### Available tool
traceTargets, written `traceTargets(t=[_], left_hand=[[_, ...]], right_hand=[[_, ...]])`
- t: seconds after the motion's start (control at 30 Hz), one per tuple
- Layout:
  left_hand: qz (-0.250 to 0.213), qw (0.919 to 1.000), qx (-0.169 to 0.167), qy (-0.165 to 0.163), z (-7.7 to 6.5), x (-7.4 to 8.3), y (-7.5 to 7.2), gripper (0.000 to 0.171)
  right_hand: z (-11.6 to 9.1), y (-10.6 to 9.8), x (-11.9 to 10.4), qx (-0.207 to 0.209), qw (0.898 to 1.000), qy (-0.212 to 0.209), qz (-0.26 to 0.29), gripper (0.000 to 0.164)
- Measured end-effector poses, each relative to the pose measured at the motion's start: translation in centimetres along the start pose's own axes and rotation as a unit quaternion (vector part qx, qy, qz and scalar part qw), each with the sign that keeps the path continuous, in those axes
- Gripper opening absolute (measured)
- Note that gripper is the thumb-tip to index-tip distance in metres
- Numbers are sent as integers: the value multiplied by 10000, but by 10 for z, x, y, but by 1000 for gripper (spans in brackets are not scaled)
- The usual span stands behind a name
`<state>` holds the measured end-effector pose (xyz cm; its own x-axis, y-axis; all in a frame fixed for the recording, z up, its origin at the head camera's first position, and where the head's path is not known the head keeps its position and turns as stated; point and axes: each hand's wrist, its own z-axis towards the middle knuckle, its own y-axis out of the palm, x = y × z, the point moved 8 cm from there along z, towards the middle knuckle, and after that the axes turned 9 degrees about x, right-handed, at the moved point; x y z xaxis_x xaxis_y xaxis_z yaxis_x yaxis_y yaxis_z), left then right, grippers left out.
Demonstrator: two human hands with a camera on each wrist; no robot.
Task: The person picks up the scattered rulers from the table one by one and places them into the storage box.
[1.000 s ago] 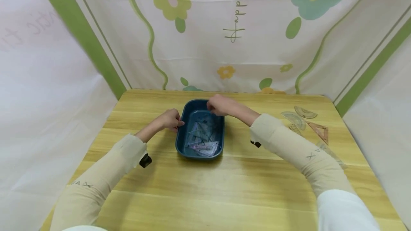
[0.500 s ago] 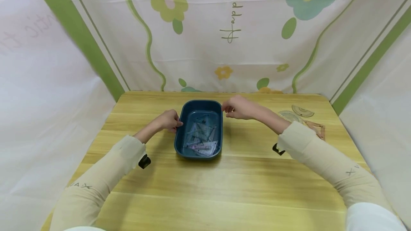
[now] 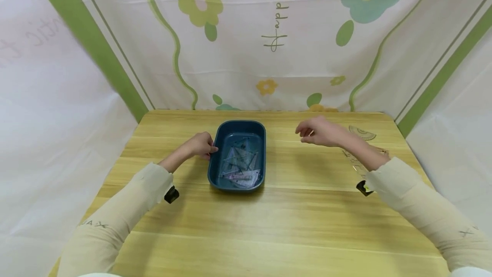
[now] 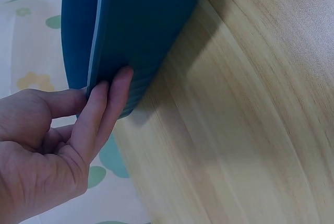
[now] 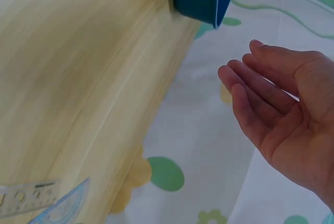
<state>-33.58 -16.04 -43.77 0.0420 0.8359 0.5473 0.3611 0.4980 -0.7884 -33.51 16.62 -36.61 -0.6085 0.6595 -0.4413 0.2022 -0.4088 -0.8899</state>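
A dark blue rectangular bin point(image 3: 241, 126) sits on the wooden table, several clear plastic set squares point(image 3: 239, 161) lying inside it. My left hand point(image 3: 200, 144) pinches the bin's left rim. In the left wrist view, the thumb of this hand point(image 4: 52, 145) is inside the rim and the fingers point(image 4: 116, 96) press the outer wall. My right hand point(image 3: 322, 131) is raised over the table to the right of the bin. Its fingers are loosely bent, and the right wrist view shows the palm of that hand point(image 5: 292, 109) holding nothing.
At the table's right side lie a half-round protractor point(image 3: 362, 133) and an orange-brown set square point(image 3: 382, 151), partly behind my right forearm. The right wrist view shows a clear ruler-like strip point(image 5: 31, 198) and a bluish protractor point(image 5: 65, 204). A flowered cloth point(image 3: 238, 54) hangs behind the table.
My right hand has come out from over the bin and moved right, toward the plastic pieces at the table's side. The left hand keeps its hold on the rim.
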Motion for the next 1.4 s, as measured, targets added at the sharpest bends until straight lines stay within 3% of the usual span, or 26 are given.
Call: traceTargets(t=[0.37,0.7,1.0,1.23,1.4], left_hand=[[-36,10000,42,11,-2,2,-1,43],[-152,9999,-20,30,-3,0,2,46],[-308,9995,-77,-97,-3,-2,2,45],[-495,9984,-266,-29,-3,-1,5,43],[-542,9979,-336,-99,-2,-1,5,43]], right_hand=[[-37,-13,44,163,9978,596,-257,22],[-71,-12,83,88,9922,1131,-518,21],[-108,-8,119,18,9807,1842,-653,22],[-129,-2,133,38,9726,2225,-670,28],[-140,10,144,-28,9601,2741,-554,25]])
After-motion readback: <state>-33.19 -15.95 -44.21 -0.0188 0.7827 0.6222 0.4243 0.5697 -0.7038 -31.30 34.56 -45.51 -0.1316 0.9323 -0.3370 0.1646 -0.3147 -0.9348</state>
